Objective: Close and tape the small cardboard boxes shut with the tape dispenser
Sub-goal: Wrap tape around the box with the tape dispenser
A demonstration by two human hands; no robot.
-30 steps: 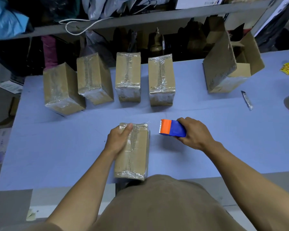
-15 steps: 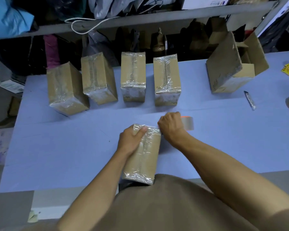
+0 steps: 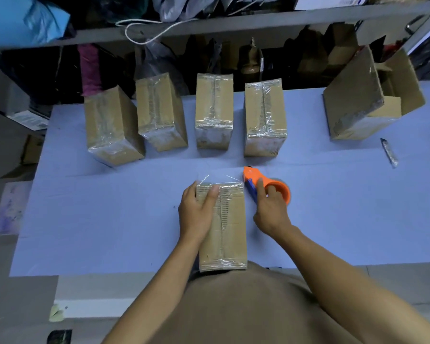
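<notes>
A small taped cardboard box lies lengthwise on the blue table right in front of me. My left hand holds its far left corner, thumb across the top. My right hand grips the orange and blue tape dispenser just right of the box's far end. A strip of clear tape stands up along the box's far edge. Several taped boxes, such as the nearest one, stand in a row at the back.
An open cardboard box with raised flaps sits at the back right. A small utility knife lies in front of it. A cluttered shelf runs behind the table. The table's near edge is at my body.
My right hand swung the dispenser across the box's far end and back to the right side. The box turned straight. Clear tape now sticks up at its far edge.
</notes>
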